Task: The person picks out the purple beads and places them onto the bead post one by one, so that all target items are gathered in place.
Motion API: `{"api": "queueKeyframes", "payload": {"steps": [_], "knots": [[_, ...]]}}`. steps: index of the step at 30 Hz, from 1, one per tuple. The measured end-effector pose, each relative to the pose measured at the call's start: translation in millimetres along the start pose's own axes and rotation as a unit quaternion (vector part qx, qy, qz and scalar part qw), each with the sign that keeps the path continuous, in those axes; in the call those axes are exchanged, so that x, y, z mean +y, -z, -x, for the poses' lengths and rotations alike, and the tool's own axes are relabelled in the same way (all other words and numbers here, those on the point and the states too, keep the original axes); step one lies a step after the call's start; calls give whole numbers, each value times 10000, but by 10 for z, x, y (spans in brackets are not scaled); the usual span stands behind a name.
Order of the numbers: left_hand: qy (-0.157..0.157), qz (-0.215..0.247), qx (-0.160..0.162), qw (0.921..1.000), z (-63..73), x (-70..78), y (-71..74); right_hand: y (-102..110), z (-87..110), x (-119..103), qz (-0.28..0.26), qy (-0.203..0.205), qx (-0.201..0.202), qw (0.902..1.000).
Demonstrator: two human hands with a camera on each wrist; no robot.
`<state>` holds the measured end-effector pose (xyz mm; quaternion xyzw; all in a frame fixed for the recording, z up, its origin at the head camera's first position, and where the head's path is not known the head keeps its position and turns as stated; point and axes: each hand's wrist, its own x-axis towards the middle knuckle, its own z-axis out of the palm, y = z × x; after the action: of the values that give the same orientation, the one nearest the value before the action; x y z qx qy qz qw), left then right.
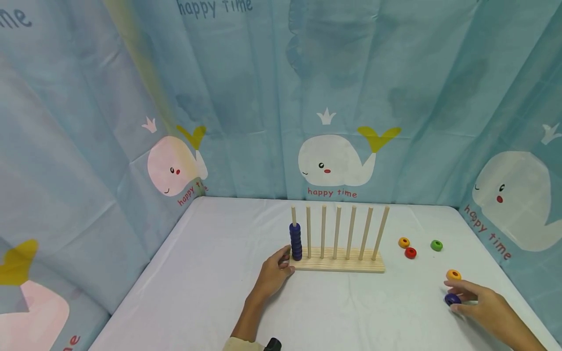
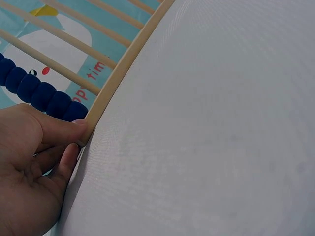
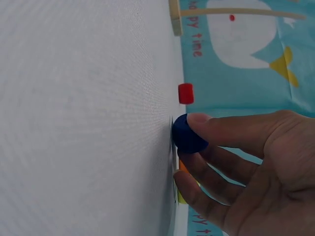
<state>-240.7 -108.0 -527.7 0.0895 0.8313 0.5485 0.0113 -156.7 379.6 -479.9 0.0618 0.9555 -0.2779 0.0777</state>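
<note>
A wooden peg rack (image 1: pixel 337 264) stands on the white table, with several upright pegs in its base. Dark blue beads (image 1: pixel 295 241) are stacked on its leftmost peg; the left wrist view shows the same blue beads (image 2: pixel 39 91). My left hand (image 1: pixel 271 277) holds the left end of the rack's base between thumb and fingers. At the right of the table, my right hand (image 1: pixel 482 303) pinches a single blue bead (image 3: pixel 188 135) between thumb and fingers, low over the tabletop. Just beyond that hand lies an orange bead (image 1: pixel 453 275).
Right of the rack lie a yellow-orange bead (image 1: pixel 404 242), a red bead (image 1: pixel 410 253) and a green bead (image 1: pixel 436 245). A light blue curtain (image 1: pixel 250 97) printed with whales hangs behind the table and along both sides.
</note>
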Motion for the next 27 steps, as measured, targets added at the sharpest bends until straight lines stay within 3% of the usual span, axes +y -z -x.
{"api": "queueKeyframes", "payload": {"steps": [17,27], "knots": [[-125,89,-14,9999,12,-2,9,-15,-23,105,83,-338,-490,9982],[-116,13,-41,9999,27,22,17,8,2,3,159,-157,-167,9996]]}}
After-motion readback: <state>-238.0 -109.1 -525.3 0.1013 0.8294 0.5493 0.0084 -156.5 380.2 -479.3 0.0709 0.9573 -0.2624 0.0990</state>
